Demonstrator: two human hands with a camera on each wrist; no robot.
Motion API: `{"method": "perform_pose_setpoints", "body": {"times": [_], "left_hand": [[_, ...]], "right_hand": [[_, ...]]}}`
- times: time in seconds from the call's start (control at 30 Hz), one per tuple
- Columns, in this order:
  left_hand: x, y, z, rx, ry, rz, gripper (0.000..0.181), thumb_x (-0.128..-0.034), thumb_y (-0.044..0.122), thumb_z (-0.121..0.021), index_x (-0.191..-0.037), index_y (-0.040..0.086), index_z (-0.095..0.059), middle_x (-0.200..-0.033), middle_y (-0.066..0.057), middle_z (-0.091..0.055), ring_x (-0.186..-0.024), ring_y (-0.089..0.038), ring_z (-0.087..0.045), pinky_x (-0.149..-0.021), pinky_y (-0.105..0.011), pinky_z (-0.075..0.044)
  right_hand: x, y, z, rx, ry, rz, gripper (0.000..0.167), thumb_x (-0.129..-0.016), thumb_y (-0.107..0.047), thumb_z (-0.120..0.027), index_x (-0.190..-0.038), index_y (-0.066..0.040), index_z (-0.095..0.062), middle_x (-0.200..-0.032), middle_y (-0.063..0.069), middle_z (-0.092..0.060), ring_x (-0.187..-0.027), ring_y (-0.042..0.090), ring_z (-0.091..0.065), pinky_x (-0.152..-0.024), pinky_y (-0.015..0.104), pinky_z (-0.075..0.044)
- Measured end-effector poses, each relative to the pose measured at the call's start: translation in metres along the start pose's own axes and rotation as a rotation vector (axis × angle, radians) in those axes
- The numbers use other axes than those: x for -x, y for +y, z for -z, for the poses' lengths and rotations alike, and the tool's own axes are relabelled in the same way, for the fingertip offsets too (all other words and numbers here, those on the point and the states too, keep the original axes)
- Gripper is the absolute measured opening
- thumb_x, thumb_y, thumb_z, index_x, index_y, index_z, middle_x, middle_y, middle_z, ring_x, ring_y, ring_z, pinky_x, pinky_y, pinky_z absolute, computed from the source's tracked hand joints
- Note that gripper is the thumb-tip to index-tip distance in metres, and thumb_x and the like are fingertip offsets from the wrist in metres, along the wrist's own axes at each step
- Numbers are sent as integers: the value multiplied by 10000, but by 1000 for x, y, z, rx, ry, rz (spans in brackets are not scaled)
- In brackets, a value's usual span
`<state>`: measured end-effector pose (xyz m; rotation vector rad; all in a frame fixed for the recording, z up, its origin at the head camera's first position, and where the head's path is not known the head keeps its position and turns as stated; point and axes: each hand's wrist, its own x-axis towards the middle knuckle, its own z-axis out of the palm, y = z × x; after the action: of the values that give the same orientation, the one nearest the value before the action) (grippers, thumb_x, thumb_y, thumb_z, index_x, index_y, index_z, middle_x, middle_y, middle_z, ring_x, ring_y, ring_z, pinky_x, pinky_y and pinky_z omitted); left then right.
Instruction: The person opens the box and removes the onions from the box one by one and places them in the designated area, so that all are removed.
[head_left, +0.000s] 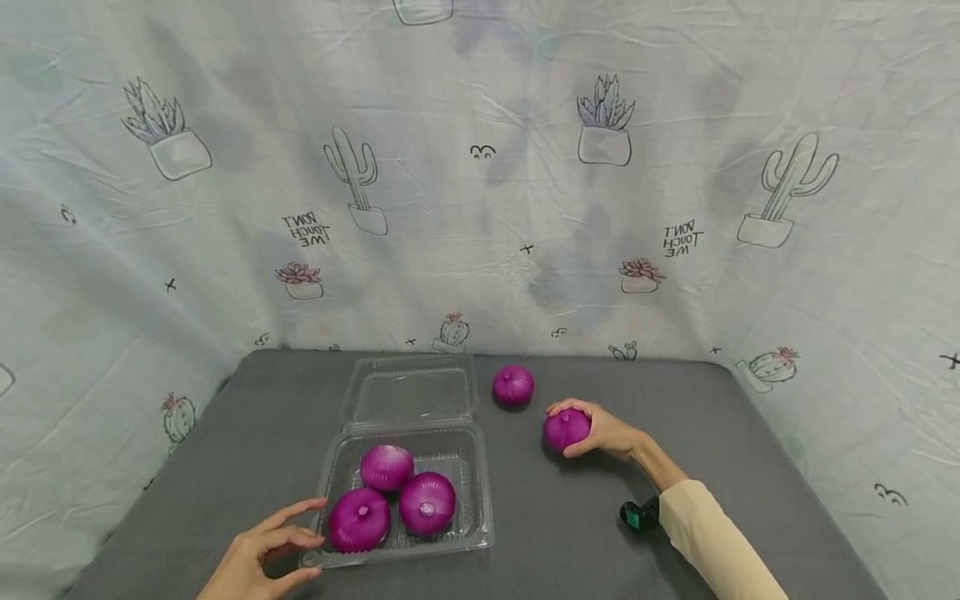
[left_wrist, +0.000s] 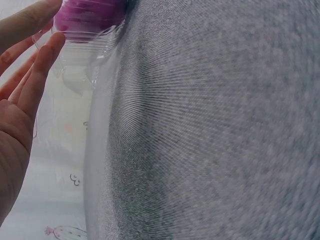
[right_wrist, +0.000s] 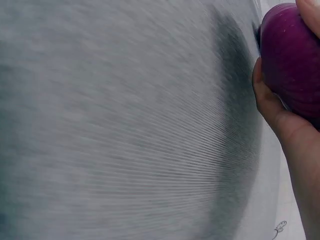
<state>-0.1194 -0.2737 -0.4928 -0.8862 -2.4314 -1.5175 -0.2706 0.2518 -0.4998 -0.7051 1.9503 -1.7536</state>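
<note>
My right hand [head_left: 609, 433] grips a purple onion [head_left: 567, 430] at the right of the table, thumb on the near side and fingers over the far side. The right wrist view shows the same onion [right_wrist: 291, 60] in the hand, cut off by the frame's edge. A clear plastic clamshell box [head_left: 483, 508] stands with its lid [head_left: 412, 393] laid back. Inside it sit three purple onions, one at the back [head_left: 387, 467], one front left [head_left: 360, 521] and one at right [head_left: 427, 503]. At the box's left rim, my left hand [head_left: 258, 552] touches the edge with fingers extended.
Another purple onion [head_left: 513, 387] lies on the grey table [head_left: 525, 533] behind the gripped one, to the right of the lid. A printed cloth [head_left: 480, 208] hangs around the table's back and sides. The right wrist carries a small black device [head_left: 640, 516].
</note>
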Motion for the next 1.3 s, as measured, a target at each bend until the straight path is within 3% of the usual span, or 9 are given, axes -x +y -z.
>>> {"method": "perform_pose_setpoints", "body": {"times": [0.17, 0.33, 0.57, 0.8, 1.1, 1.3], "left_hand": [[0, 1, -1, -30, 4, 45, 275, -719, 51, -822, -966, 104, -713, -1251, -112, -575, -974, -52, -645, -712, -249, -581], [0, 1, -1, -45, -3, 45, 272, -719, 58, -824, -963, 108, -714, -1239, -156, -570, -974, -40, -640, -707, -238, -579], [-1, 0, 0, -11, -10, -2, 286, -724, 13, -810, -977, 99, -708, -1281, -37, -568, -981, -58, -642, -723, -214, -570], [1, 0, 0, -29, 9, 23, 295, -710, 23, -822, -969, 108, -711, -1251, -138, -570, -978, -55, -643, -714, -224, -574], [1, -1, 2, 2, -7, -23, 308, -716, -7, -810, -991, 81, -702, -1287, -53, -563, -963, -71, -651, -724, -209, -568], [0, -1, 1, 9, -8, -28, 312, -713, -13, -810, -993, 74, -703, -1303, -18, -556, -1007, -66, -637, -737, -207, -565]], "right_hand": [[-7, -3, 8, 5, 42, -32, 554, -748, 56, -770, -1230, 35, -497, -1412, 333, -327, -1153, 273, -491, -890, 397, -524], [-15, -6, 15, 15, 67, -46, 589, -743, 51, -778, -1250, 61, -478, -1416, 332, -332, -1146, 262, -496, -897, 386, -516], [-25, -6, 27, -20, 114, -84, 647, -741, 47, -782, -1291, 82, -442, -1431, 320, -327, -1142, 252, -493, -906, 377, -510], [-35, -2, 33, -21, 117, -112, 768, -758, 43, -774, -1381, 94, -328, -1461, 286, -295, -1151, 251, -483, -928, 358, -495], [-39, 4, 35, 2, 276, -118, 816, -716, 101, -781, -1401, 51, -341, -1392, 231, -354, -1159, 310, -464, -907, 367, -498], [-41, 4, 33, 57, 318, -118, 851, -685, 106, -801, -1414, 14, -370, -1419, 229, -356, -1199, 349, -442, -928, 377, -482]]}}
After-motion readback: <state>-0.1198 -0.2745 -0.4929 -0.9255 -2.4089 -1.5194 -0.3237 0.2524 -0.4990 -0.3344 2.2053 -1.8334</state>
